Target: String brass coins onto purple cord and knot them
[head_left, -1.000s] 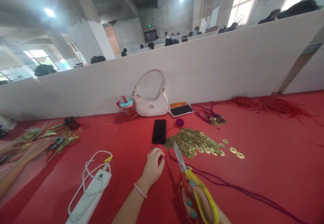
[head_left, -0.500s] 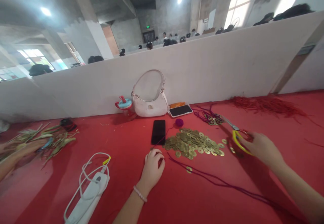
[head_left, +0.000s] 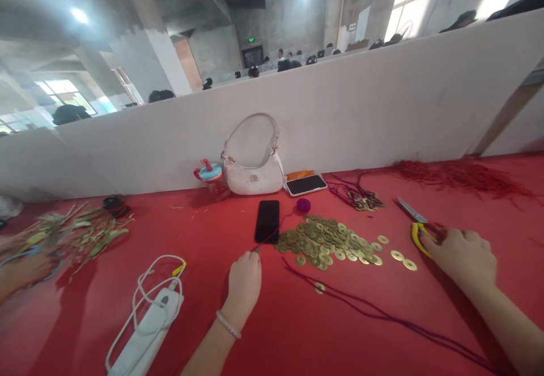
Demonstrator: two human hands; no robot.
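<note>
My left hand (head_left: pixel 243 277) rests fisted on the red table (head_left: pixel 263 330), pinching the end of a thin purple cord (head_left: pixel 272 239) just below a black phone (head_left: pixel 267 220). A heap of brass coins (head_left: pixel 329 241) lies to its right. Far right, my right hand (head_left: pixel 465 256) lies over the yellow handles of a pair of scissors (head_left: pixel 414 217), whose blades rest on the table and point up-left. Whether the fingers still grip the handles I cannot tell. A longer purple cord (head_left: pixel 374 311) runs across the table between my arms.
A white handbag (head_left: pixel 253 173), a small cup (head_left: pixel 211 176) and a second phone (head_left: pixel 305 184) stand against the white partition. A white power strip (head_left: pixel 144 330) lies lower left. Red cords (head_left: pixel 459 173) pile at the right. Another person's hand (head_left: pixel 21 268) works green strips at the left.
My right hand carried the scissors from near my body out to the right and lowered them onto the table. My left hand slid slightly left and down, still on the cord end.
</note>
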